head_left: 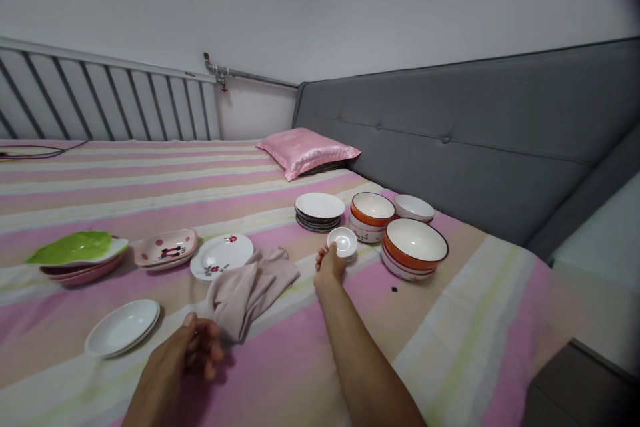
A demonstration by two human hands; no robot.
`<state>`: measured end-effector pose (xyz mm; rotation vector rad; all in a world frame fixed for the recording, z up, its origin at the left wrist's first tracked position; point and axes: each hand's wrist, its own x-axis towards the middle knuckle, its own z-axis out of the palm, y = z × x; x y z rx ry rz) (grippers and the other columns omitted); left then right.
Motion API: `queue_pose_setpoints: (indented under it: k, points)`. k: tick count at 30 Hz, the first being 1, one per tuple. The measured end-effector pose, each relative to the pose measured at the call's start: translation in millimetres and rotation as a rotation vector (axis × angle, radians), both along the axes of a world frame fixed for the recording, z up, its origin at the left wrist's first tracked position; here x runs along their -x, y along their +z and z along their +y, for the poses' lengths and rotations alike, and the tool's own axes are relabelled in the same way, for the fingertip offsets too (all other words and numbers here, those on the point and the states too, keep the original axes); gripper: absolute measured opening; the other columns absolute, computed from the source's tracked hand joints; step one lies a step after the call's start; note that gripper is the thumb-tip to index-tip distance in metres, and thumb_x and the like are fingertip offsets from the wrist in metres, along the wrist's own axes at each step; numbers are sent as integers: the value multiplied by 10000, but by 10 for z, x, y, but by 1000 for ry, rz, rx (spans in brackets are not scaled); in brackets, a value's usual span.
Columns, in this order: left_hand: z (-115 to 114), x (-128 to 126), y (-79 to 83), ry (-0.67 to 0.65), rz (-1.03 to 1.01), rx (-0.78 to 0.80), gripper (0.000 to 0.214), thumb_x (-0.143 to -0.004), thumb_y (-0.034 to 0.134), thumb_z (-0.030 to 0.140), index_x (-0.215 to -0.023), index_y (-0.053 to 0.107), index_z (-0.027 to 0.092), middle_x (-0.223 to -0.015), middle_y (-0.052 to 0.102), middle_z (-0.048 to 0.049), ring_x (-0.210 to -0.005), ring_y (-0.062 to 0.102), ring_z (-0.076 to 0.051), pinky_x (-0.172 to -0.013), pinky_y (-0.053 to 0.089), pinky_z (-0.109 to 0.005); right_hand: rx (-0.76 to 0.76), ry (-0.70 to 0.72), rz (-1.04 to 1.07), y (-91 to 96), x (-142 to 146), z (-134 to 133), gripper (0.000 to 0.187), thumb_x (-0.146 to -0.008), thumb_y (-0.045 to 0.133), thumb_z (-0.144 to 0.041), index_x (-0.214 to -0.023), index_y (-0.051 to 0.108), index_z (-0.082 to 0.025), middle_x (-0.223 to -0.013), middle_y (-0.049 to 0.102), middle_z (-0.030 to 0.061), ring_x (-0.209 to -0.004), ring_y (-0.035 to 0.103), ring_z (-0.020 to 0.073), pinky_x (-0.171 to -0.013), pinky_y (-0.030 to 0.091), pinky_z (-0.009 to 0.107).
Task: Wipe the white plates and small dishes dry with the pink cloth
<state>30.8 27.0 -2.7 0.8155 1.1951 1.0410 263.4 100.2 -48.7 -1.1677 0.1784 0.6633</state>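
Note:
My right hand (329,265) reaches far out over the striped bed and grips the rim of a small white dish (343,241), which sits on a short stack of like dishes. My left hand (193,347) rests near the front with its fingers curled on a corner of a beige cloth (253,290) that lies crumpled between the two arms. A white oval plate (123,327) lies just left of the left hand.
Orange-rimmed bowls (414,245), a stack of round plates (319,211), a flowered plate (221,256), a spotted pink dish (166,247) and a green leaf-shaped plate (76,248) are spread over the bed. A pink pillow (306,150) lies by the grey padded headboard (465,140).

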Motion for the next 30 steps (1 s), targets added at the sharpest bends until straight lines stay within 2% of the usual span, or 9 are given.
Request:
queue_pose_setpoints:
  k: [7,11,17,21,24,26,28,30]
  points:
    - [50,65,-176,-48,-56,-22,313,-672,582,443,-615,560,136,-424,563,-32,-347,485,-140,-352,380,-233,-27,27,50,-13,-40,6,239,-839,430,-334,-726,542,-155,-444,544,-43,-317,452,58,-310,265,153]
    - [72,72,-163,-53,-74,38,310,-645,609,446,-640,558,140,-463,577,-36,-369,495,-152,-371,408,-258,-42,29,86,-14,-70,17,247,-840,432,-333,-709,545,-157,-432,532,-46,-317,455,61,-309,264,156]
    - [43,49,-146,-31,-104,105,247,-704,567,383,-656,552,141,-468,567,-35,-375,489,-151,-366,401,-257,-41,52,126,-21,-118,33,260,-856,393,-293,-694,547,-161,-416,513,-54,-312,461,63,-328,279,158]
    - [53,67,-212,-30,-97,46,262,-717,571,403,-671,559,144,-479,570,-24,-392,496,-144,-382,394,-242,-66,72,125,19,-119,4,291,-872,345,-266,-687,541,-155,-420,510,-53,-308,452,55,-339,281,155]
    - [97,128,-242,-67,18,-38,338,-704,564,478,-652,562,143,-474,576,-30,-395,499,-147,-395,395,-247,-90,107,90,92,-39,-25,260,-859,381,-286,-683,522,-155,-426,506,-59,-312,443,49,-342,272,150]
    - [107,186,-227,-137,115,-115,405,-671,574,543,-644,570,139,-488,590,-43,-431,522,-162,-422,407,-257,-113,161,43,158,66,-47,217,-825,450,-299,-668,502,-159,-430,500,-70,-320,436,44,-349,271,147]
    - [85,249,-182,-79,193,-218,405,-699,546,547,-672,580,145,-516,595,-33,-460,521,-150,-462,408,-253,-153,253,-20,221,197,-73,196,-785,512,-295,-644,493,-160,-437,502,-76,-331,427,38,-362,275,145]
    - [53,324,-127,70,281,-309,357,-718,541,504,-628,559,159,-521,569,-5,-448,475,-119,-476,389,-242,-196,363,-90,264,331,-100,197,-745,566,-314,-643,513,-155,-454,521,-69,-347,426,35,-369,267,144]
